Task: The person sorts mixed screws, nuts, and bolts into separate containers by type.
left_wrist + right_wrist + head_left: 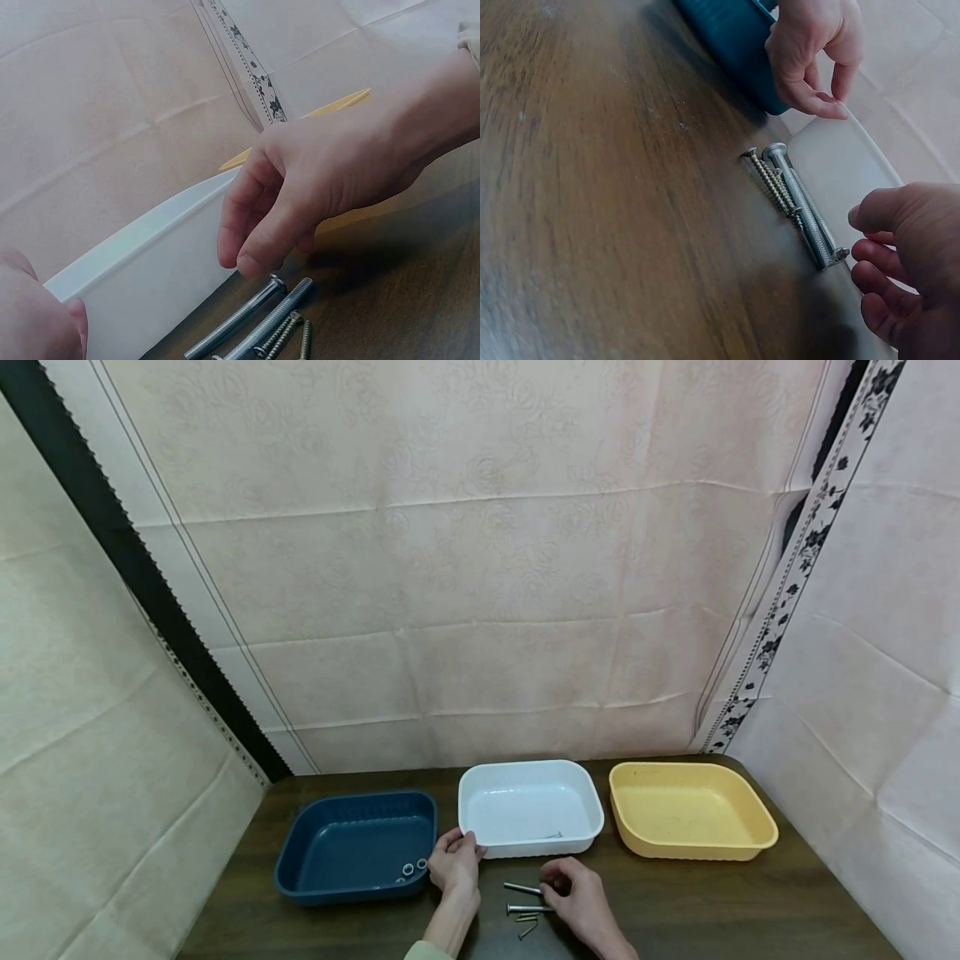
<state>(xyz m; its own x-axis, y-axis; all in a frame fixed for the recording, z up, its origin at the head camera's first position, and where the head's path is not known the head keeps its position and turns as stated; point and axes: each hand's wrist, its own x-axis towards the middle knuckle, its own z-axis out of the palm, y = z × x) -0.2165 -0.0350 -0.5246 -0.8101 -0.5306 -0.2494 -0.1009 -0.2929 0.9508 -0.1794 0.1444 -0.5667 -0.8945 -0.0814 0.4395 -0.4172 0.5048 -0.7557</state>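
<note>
My left hand [455, 864] pinches the near left corner of the white tray [517, 850], thumb and fingers on its rim. Just in front of that tray, two long silver bolts [799, 202] lie side by side on the table. Several thinner brass-coloured screws [771, 180] lie against them. My right hand [576, 893] hovers by the bolt ends, its fingers loosely bent and thumb apart, with nothing between them in the right wrist view. A small thin piece of metal [555, 836] lies inside the white tray.
To the left stands a dark blue tray [352, 843] with several metal nuts [408, 869] in its near right corner. A yellow tray [693, 810] is at the right. Pale patterned cloth [495, 635] hangs behind the dark wooden table [697, 902] and on both sides.
</note>
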